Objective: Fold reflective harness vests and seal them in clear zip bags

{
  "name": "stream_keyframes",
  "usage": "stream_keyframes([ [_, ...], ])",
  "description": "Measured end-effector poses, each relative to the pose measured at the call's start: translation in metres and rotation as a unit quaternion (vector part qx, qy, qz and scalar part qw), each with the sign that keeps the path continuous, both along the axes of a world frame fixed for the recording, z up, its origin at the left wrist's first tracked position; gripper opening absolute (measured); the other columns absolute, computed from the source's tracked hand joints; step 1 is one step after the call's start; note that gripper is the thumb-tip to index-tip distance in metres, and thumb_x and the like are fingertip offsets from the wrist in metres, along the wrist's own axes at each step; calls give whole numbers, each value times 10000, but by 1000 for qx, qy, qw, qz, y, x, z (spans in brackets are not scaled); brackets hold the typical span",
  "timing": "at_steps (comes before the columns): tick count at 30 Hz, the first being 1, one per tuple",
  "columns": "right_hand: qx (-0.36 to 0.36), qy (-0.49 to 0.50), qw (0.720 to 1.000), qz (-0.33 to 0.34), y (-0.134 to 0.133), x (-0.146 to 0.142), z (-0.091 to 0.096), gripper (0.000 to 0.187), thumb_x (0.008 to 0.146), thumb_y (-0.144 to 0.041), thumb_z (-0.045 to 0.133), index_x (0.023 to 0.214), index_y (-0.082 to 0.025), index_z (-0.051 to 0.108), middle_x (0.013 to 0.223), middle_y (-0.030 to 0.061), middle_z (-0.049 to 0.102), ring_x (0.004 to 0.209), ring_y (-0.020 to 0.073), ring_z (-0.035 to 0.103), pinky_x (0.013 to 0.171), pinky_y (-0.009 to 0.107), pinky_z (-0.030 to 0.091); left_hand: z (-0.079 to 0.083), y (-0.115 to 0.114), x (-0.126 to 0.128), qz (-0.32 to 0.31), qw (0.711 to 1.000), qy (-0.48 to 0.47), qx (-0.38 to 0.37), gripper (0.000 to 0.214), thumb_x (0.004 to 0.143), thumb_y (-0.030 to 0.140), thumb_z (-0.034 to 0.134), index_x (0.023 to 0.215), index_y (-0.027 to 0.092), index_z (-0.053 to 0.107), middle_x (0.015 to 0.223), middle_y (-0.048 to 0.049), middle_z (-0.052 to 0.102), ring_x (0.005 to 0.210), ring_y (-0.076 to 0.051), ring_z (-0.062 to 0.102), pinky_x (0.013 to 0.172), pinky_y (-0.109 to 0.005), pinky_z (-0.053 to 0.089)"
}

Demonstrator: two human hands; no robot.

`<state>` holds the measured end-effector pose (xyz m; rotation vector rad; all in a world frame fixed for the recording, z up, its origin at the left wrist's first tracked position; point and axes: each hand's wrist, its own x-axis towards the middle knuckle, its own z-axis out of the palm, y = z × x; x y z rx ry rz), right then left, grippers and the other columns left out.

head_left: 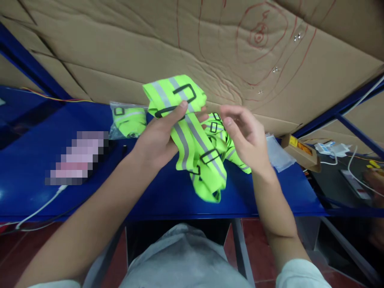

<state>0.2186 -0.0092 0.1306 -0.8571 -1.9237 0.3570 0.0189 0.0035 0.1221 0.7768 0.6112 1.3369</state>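
My left hand grips a neon-yellow reflective strap with grey stripes and black buckles, thumb on top. Its upper part is folded over in the hand, while a looped end hangs down over the table's front. To the right, my right hand is raised with fingers curved and apart, holding nothing that I can see. Behind and below it lies a heap of more neon straps with black buckles, partly covered by the hands. Left of my left wrist, a clear bag holds a rolled neon strap.
A blue table lies below, backed by a cardboard wall with red drawings. On the left is a blurred-out phone-like object with a white cable. Clear plastic bags and a small cardboard box are on the right.
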Motion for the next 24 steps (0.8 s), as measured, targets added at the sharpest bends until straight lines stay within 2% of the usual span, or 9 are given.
stream_keyframes([
  [2, -7, -25, 998, -60, -21, -11, -21, 231, 1053, -397, 579, 1120, -213, 699, 1103, 60, 749, 1057, 200, 718, 992, 388, 589, 6, -1, 0, 55, 998, -30, 7, 232, 1016, 297, 636, 1161, 140, 725, 1249, -106, 764, 1273, -257, 700, 1162, -447, 547],
  [6, -68, -151, 980, -110, -47, -26, -79, 763, 886, -574, 773, 1484, -192, 493, 1444, 169, 633, 1314, 326, 625, 1080, 495, 529, 14, -5, -1, 88, 992, -94, -4, 246, 1084, 306, 536, 1203, 135, 667, 1147, -75, 773, 1249, -229, 708, 1179, -461, 521],
  [9, -83, -130, 974, -165, -49, -35, -106, 690, 909, -556, 752, 1442, -189, 513, 1436, 181, 626, 1360, 342, 584, 1116, 514, 473, 18, -7, -1, 83, 985, -140, -59, 316, 1102, 332, 498, 1337, 143, 593, 1057, -51, 776, 1168, -202, 742, 1106, -412, 571],
  [12, -120, -17, 979, -163, -52, -48, -109, 569, 861, -576, 791, 1259, -216, 601, 1315, 143, 674, 1279, 318, 614, 1094, 476, 461, 22, -9, 1, 110, 972, -186, -88, 420, 1094, 344, 500, 1451, 123, 517, 1146, -93, 776, 1200, -211, 722, 1089, -361, 574],
  [14, -189, 95, 969, -129, -56, -57, -105, 445, 870, -569, 775, 1108, -229, 616, 1145, 91, 712, 1136, 265, 655, 1022, 419, 491, 24, -10, 3, 143, 964, -209, -76, 475, 1083, 327, 515, 1505, 114, 471, 1255, -125, 754, 1246, -219, 698, 1111, -344, 560],
  [17, -321, 281, 904, -36, -61, -65, -104, 414, 867, -575, 758, 1030, -254, 554, 1022, 39, 706, 1002, 207, 671, 899, 344, 537, 25, -11, 2, 158, 959, -227, -63, 506, 1085, 307, 500, 1545, 108, 434, 1304, -131, 738, 1259, -205, 688, 1115, -321, 556],
  [19, -398, 365, 840, 49, -63, -67, -107, 562, 756, -572, 855, 1103, -280, 522, 1054, 24, 713, 1000, 208, 690, 886, 343, 560, 25, -12, 0, 141, 959, -237, -67, 507, 1092, 322, 480, 1548, 105, 434, 1235, -115, 765, 1193, -189, 713, 1093, -302, 563],
  [22, -502, 401, 748, 166, -68, -74, -113, 801, 587, -521, 973, 1223, -288, 545, 995, 6, 746, 916, 214, 723, 884, 362, 576, 22, -12, -2, 115, 957, -257, -62, 510, 1096, 348, 470, 1541, 99, 442, 1055, -72, 789, 1021, -153, 743, 1072, -281, 563],
  [24, -554, 392, 706, 204, -74, -80, -117, 793, 553, -475, 999, 1216, -264, 618, 945, 3, 760, 846, 199, 724, 835, 336, 574, 20, -13, -3, 121, 953, -268, -72, 498, 1094, 343, 481, 1522, 89, 457, 980, -55, 779, 944, -140, 742, 1075, -288, 561],
])
